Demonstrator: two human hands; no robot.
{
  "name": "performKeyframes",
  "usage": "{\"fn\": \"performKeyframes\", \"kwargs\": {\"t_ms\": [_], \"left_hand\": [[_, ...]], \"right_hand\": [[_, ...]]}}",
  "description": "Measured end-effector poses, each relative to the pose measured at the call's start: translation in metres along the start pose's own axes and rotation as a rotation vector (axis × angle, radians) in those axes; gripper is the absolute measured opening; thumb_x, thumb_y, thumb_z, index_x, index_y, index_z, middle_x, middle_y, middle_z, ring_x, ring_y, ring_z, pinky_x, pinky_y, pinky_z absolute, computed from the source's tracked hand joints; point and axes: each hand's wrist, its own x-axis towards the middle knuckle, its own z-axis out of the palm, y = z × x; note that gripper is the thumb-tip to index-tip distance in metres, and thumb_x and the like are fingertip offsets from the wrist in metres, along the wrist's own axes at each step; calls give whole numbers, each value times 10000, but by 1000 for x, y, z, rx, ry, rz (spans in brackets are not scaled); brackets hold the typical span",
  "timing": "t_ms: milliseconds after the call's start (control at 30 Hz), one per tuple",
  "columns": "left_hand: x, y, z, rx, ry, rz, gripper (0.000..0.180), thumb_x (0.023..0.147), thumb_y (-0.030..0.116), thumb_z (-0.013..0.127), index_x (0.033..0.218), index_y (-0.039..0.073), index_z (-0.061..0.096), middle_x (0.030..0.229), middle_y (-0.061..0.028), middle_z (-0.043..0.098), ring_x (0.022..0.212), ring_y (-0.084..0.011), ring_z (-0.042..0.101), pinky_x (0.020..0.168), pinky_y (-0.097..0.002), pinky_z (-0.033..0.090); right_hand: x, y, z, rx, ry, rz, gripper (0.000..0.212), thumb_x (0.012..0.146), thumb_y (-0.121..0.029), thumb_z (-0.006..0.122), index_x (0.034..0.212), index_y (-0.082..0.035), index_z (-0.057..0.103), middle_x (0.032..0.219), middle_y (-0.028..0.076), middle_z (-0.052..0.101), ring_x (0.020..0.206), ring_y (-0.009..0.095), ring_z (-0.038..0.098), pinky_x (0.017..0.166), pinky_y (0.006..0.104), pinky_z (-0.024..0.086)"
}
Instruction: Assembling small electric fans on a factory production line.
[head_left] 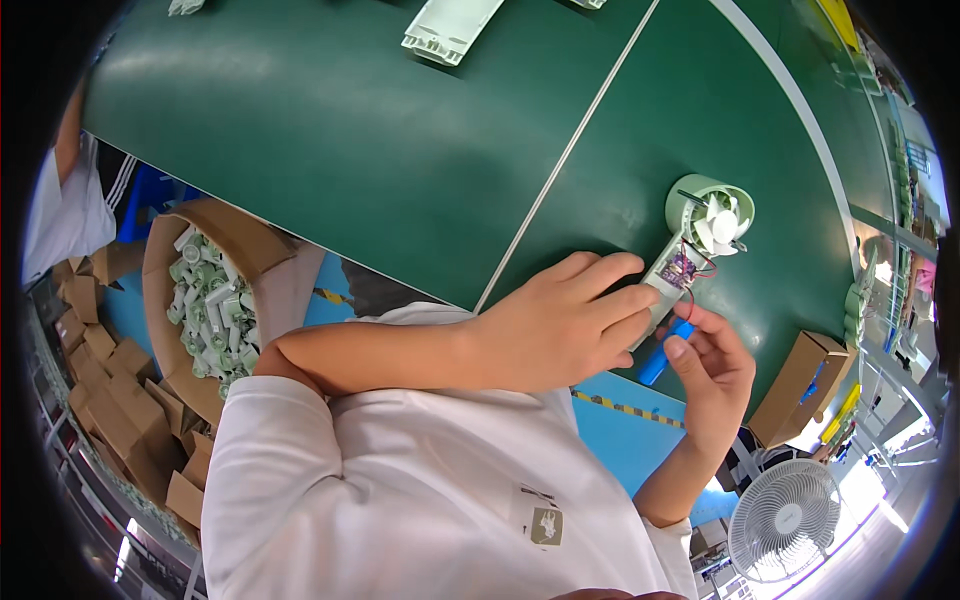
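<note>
A pale green handheld fan (712, 212) lies on the green work table, its round head with white blades pointing away from me. Its handle is open, and a small circuit board (680, 268) with red wires shows inside. My left hand (575, 320) reaches across from the left, its fingers closed over the edge of the handle and steadying it. My right hand (715, 365) pinches a blue cylindrical battery (664, 354) between thumb and fingers, close beside the handle's near end. A red wire runs from the board toward the battery; its joint is hidden by my fingers.
The green table (350, 150) has a pale seam across it. Pale green shell parts (450, 30) lie at its far side. A large carton (270, 240) of fan parts stands left, near another person's sleeve. At right are a brown box (797, 388) and a standing fan (785, 520).
</note>
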Motion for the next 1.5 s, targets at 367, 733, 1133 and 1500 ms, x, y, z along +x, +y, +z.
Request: {"fn": "performKeyframes", "kwargs": {"t_ms": [367,733,1133,1500], "left_hand": [[6,1,-4,-83,22,-70,740,650,250,814,1280,-14,531,1284,-138,531,1162,-319,530,906,-411,468],[5,-2,-3,-158,75,-95,884,596,216,841,1348,-40,455,1336,-187,482,1135,-362,539,937,-433,471],[10,-8,-9,-331,36,-192,836,650,232,867,1338,-12,459,1308,-200,480,1118,-344,542,917,-413,485],[75,-39,-60,-882,-637,-856,459,933,407,668,1007,-46,671,589,-39,582,433,-88,522,387,-248,401]], "right_hand": [[7,16,35,-66,389,-366,280,795,102,756,1055,74,653,1006,113,674,854,118,654,701,203,567],[12,11,45,-449,345,-478,254,807,97,739,1049,61,672,984,79,652,828,117,636,699,227,553],[16,20,49,-107,329,-295,406,847,42,728,1212,25,551,825,11,571,681,55,549,496,168,443],[16,33,43,-150,230,-335,319,861,-27,751,1142,22,607,772,-7,527,603,18,484,483,184,392]]}}
